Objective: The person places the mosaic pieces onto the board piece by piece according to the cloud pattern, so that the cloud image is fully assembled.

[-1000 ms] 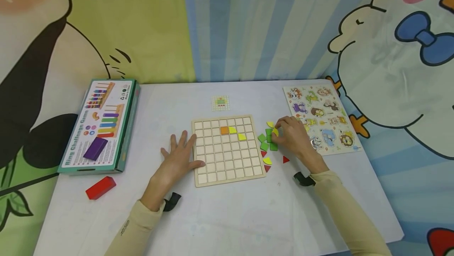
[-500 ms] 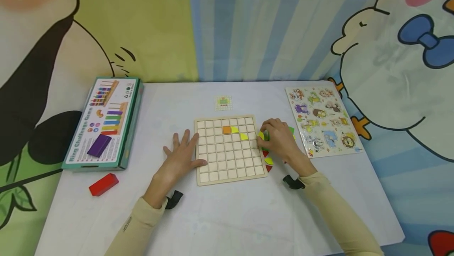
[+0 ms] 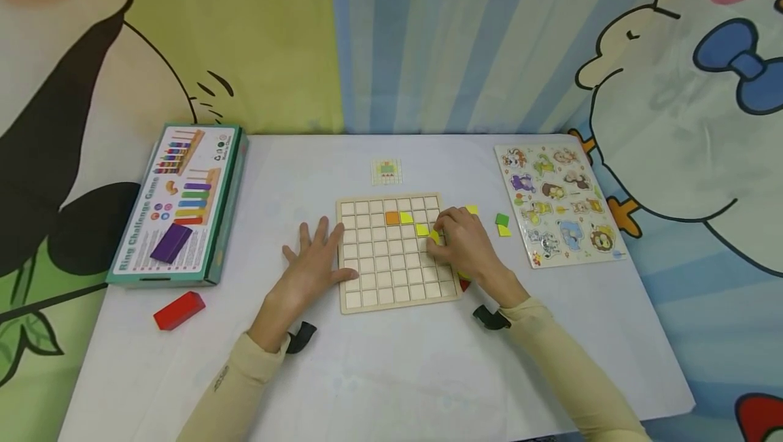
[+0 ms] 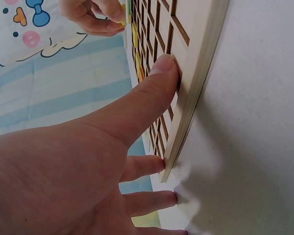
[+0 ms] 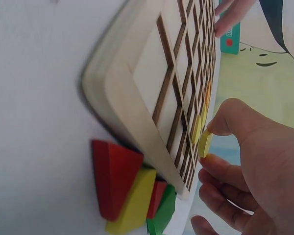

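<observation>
My left hand [image 3: 310, 264] rests at the left edge of a wooden grid board [image 3: 385, 279], fingers spread; its thumb [image 4: 154, 90] lies on the frame. Over the board's right columns, my right hand [image 3: 467, 246] pinches a small yellow tile [image 5: 205, 143] between thumb and finger. Set in the upper grid squares are an orange tile [image 3: 392, 218] and two yellow tiles [image 3: 422, 230]. Beside the board's right edge lie a red piece [image 5: 120, 176], a yellow piece [image 5: 134, 203] and a green piece [image 5: 162, 213], partly hidden by my right hand in the head view.
A small pattern card [image 3: 387, 171] lies behind the board. At the right is an animal picture board [image 3: 559, 205], with a green tile [image 3: 502, 219] near it. A game box [image 3: 137, 224] bearing a purple block [image 3: 171, 243] stands left, with a red block [image 3: 179, 311] in front.
My right hand has moved left from the loose tile pile to over the board's right side, bringing a yellow tile. The left hand stays at the board's left edge.
</observation>
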`<state>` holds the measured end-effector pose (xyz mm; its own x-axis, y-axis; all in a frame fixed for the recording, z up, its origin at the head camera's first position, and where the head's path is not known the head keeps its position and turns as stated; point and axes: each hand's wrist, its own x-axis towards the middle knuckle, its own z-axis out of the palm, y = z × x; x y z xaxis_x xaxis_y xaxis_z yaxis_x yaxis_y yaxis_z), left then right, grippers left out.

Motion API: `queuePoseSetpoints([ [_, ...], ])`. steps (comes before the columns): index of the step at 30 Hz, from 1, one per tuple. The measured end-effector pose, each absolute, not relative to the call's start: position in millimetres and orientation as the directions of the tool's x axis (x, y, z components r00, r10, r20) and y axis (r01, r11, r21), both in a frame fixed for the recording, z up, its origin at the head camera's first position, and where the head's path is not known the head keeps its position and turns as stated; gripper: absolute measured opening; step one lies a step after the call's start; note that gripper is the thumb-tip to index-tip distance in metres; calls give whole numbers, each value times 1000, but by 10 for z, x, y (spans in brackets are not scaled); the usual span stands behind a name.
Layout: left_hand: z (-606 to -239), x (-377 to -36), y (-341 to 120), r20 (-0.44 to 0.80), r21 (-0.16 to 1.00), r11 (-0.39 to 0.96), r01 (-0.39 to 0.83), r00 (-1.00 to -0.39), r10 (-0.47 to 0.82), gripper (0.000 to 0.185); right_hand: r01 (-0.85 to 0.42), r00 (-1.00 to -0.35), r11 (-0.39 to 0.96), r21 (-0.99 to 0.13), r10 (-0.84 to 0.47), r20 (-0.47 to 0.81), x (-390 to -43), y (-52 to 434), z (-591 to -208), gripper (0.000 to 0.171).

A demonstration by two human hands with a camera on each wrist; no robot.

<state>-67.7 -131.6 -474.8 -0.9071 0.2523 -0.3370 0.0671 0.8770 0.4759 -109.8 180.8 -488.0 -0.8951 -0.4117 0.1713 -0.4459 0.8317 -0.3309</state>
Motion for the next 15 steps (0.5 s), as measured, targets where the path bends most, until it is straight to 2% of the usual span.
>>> queuePoseSetpoints([
  [5, -4749, -685, -1314, -337, 483, 873, 64, -907, 252, 104, -423, -906, 837, -346, -382, 184, -1069, 1747, -4928, 22],
  [15, -4743, -684, -1314, -338, 476, 877, 65, -907, 251, 104, -410, -906, 876, -253, -360, 222, -999, 1647, -4979, 33],
])
